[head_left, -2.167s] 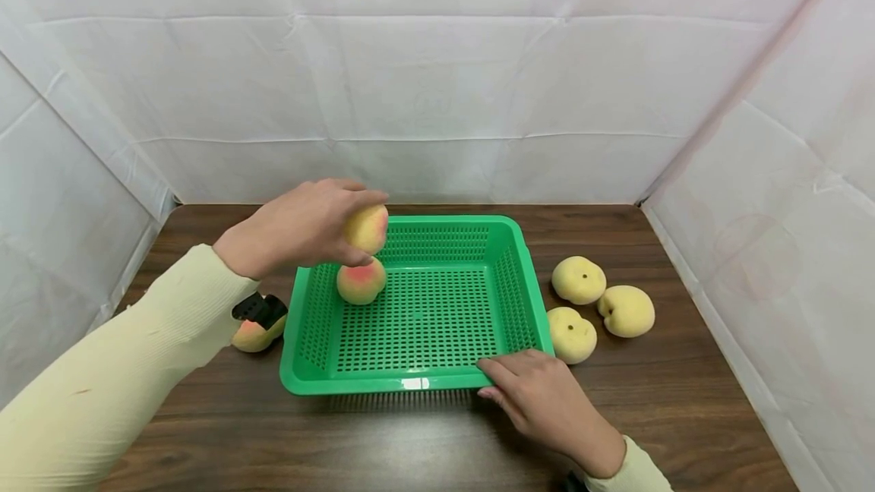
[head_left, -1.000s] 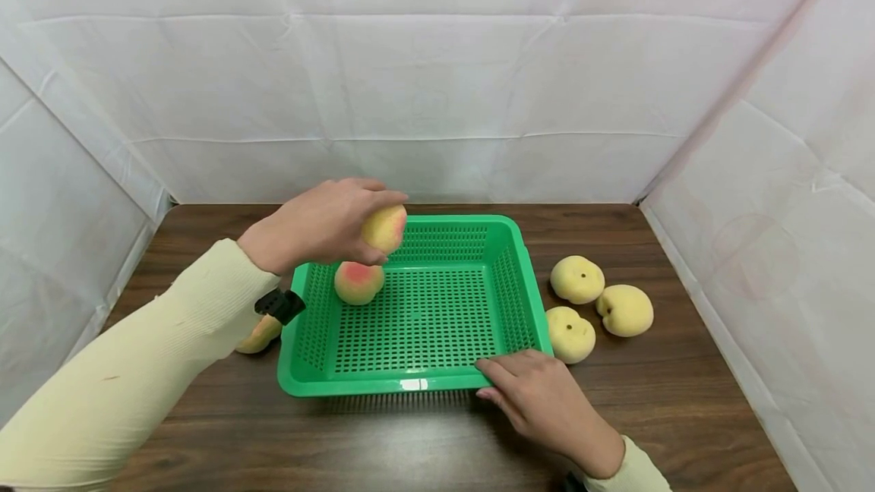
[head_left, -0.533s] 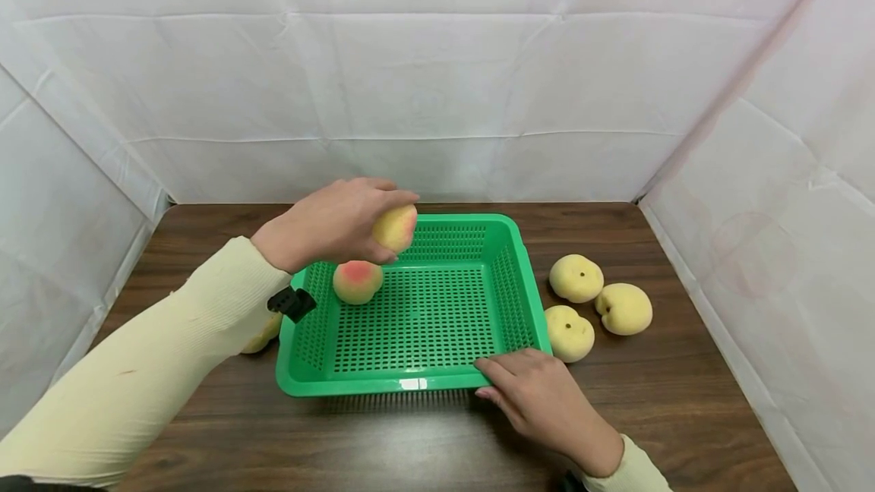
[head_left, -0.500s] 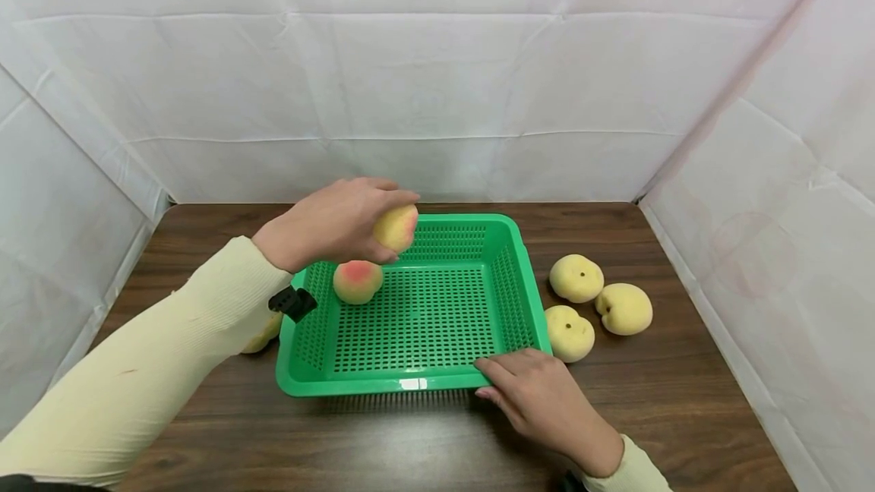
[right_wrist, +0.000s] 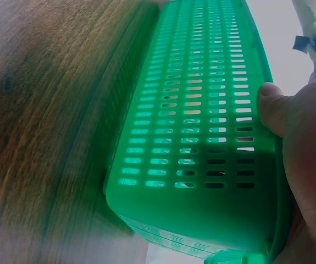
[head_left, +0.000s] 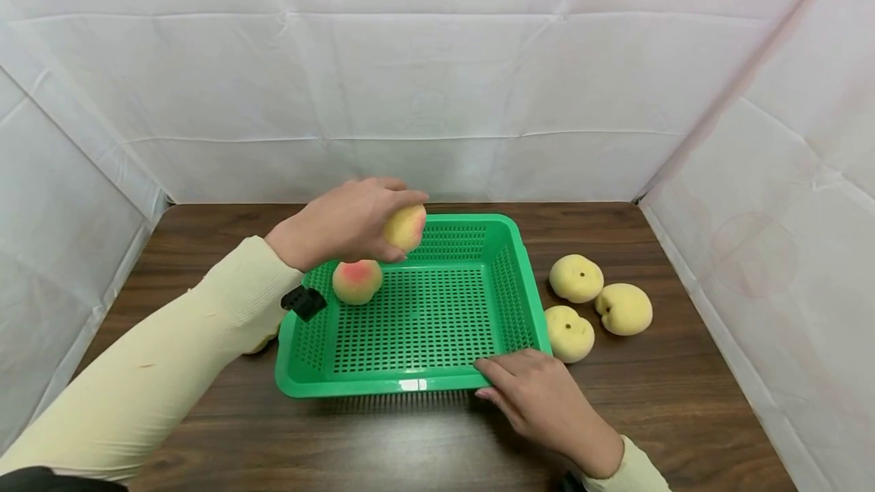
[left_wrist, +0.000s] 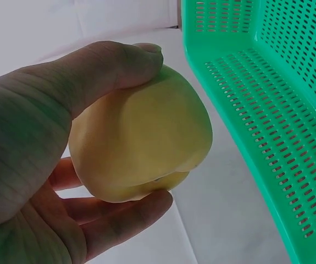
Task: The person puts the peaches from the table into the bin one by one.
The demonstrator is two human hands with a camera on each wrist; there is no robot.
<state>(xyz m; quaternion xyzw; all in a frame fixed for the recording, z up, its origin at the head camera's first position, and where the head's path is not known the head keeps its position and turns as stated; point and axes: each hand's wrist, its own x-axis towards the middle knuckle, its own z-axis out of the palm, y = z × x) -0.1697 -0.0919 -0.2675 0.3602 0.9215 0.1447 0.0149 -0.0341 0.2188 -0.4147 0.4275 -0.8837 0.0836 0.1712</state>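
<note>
My left hand (head_left: pixel 349 222) grips a yellow peach (head_left: pixel 405 228) with a pink blush, above the back left part of a green plastic basket (head_left: pixel 383 387). In the left wrist view the thumb lies over the top of this peach (left_wrist: pixel 147 135) and the fingers curl beneath. Another peach (head_left: pixel 358 287), red on top, sits inside the basket at its left end. My right hand (head_left: pixel 543 405) holds the basket's front right corner. Its thumb presses the rim from outside in the right wrist view, against the slotted wall (right_wrist: pixel 201 126); the other fingers are mostly hidden.
To the right of the basket lie three pale yellow peaches, one at the back (head_left: pixel 576 279), one farther right (head_left: pixel 625 310) and one against the basket's side (head_left: pixel 570 335). My left sleeve (head_left: pixel 198 332) mostly hides another fruit. White sheeting (head_left: pixel 424 97) walls in the dark wooden table (head_left: pixel 383 446).
My left hand has moved slowly to the right with its peach, over the basket. The forearm now covers more of the fruit at the left. My right hand stays on the corner.
</note>
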